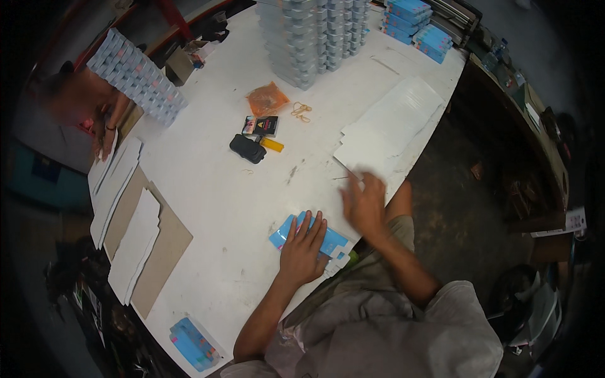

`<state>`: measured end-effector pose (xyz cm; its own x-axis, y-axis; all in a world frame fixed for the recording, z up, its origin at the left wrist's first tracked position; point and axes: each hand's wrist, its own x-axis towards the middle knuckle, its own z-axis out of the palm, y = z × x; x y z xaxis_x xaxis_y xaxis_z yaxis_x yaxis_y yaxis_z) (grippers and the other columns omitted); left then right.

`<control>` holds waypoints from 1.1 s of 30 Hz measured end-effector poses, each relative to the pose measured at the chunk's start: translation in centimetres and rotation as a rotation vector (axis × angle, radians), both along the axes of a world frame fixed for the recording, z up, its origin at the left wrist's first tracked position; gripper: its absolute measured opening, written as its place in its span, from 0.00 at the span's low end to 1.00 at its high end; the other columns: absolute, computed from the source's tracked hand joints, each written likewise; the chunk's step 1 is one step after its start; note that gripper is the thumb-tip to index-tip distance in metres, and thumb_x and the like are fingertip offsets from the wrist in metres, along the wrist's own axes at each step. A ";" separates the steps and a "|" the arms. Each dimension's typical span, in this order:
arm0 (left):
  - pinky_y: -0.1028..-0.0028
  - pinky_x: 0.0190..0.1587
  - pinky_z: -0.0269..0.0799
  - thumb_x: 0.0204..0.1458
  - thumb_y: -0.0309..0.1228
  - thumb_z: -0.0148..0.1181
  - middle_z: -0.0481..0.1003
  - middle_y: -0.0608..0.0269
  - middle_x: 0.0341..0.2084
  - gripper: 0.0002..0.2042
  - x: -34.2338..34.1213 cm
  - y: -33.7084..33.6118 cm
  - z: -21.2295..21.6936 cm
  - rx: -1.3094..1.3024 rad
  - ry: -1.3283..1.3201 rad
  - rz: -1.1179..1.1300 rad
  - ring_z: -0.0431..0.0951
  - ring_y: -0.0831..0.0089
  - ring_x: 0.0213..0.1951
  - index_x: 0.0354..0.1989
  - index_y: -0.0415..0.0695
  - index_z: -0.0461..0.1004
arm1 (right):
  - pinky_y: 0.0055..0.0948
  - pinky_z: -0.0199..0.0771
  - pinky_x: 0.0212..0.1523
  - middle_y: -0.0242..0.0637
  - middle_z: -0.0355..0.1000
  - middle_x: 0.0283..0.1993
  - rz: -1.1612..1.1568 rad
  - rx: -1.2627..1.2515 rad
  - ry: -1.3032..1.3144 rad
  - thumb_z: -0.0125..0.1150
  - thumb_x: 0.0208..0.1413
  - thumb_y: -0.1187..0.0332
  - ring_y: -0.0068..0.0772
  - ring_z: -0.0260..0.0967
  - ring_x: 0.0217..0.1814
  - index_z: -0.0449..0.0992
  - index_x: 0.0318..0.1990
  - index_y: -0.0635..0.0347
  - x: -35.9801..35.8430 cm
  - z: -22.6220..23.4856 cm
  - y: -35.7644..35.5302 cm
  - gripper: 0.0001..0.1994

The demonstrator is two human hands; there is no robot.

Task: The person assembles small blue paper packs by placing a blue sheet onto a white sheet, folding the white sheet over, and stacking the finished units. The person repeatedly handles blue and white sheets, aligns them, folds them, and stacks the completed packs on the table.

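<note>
A blue printed carton [337, 242], flattened with pale flaps at its right end, lies at the table's near edge. My left hand [305, 249] rests flat on it, fingers stretched out and pressing on its top. To the right, my right hand [367, 205] is raised near the table edge, its fingers curled and blurred by motion. Something thin and pale shows at its fingertips; its kind is too smeared to tell. Just beyond that hand lies a stack of white card blanks [391, 126].
Tall stacks of folded cartons [293, 44] stand at the back, with blue cartons [406, 19] beside them. Mid-table lie a black case [247, 148], a yellow lighter [271, 145] and an orange packet [266, 99]. A co-worker's hand [107, 135] touches card sheets at left. Another blue carton [194, 343] lies front left.
</note>
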<state>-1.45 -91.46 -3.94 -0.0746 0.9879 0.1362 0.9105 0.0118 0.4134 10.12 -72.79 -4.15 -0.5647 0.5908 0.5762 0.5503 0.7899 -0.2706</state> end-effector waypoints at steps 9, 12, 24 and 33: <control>0.51 0.69 0.59 0.60 0.36 0.60 0.65 0.46 0.73 0.27 0.3 -0.5 -2.0 0.062 -0.102 0.058 0.58 0.50 0.76 0.67 0.37 0.72 | 0.44 0.71 0.42 0.50 0.75 0.40 0.278 -0.067 -0.030 0.61 0.60 0.77 0.56 0.71 0.40 0.76 0.56 0.66 0.7 0.0 -0.2 0.16; 0.48 0.72 0.56 0.61 0.35 0.57 0.61 0.45 0.74 0.29 1.0 0.2 -0.6 0.077 0.082 0.109 0.58 0.50 0.76 0.71 0.37 0.67 | 0.51 0.73 0.43 0.54 0.76 0.39 0.398 -0.479 0.069 0.60 0.61 0.75 0.62 0.74 0.42 0.74 0.57 0.68 1.2 -1.0 -2.5 0.17; 0.47 0.73 0.52 0.58 0.43 0.63 0.65 0.48 0.72 0.32 0.2 -0.1 -0.2 0.034 -0.050 0.003 0.63 0.49 0.72 0.70 0.41 0.69 | 0.51 0.70 0.53 0.51 0.76 0.50 0.205 -0.346 0.103 0.64 0.58 0.74 0.57 0.73 0.43 0.75 0.61 0.64 1.1 -2.2 4.4 0.22; 0.51 0.69 0.56 0.61 0.39 0.59 0.68 0.43 0.69 0.28 1.5 0.3 -0.7 0.133 0.032 0.164 0.68 0.50 0.68 0.69 0.42 0.71 | 0.48 0.71 0.43 0.51 0.73 0.38 0.381 -0.400 -0.018 0.63 0.61 0.73 0.54 0.72 0.40 0.76 0.59 0.65 1.8 -0.9 -2.4 0.19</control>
<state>0.01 -91.15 -4.63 -0.2263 0.9361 0.2692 0.9136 0.1081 0.3921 11.91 -75.16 -5.04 -0.7893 0.5136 0.3365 0.2532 0.7715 -0.5837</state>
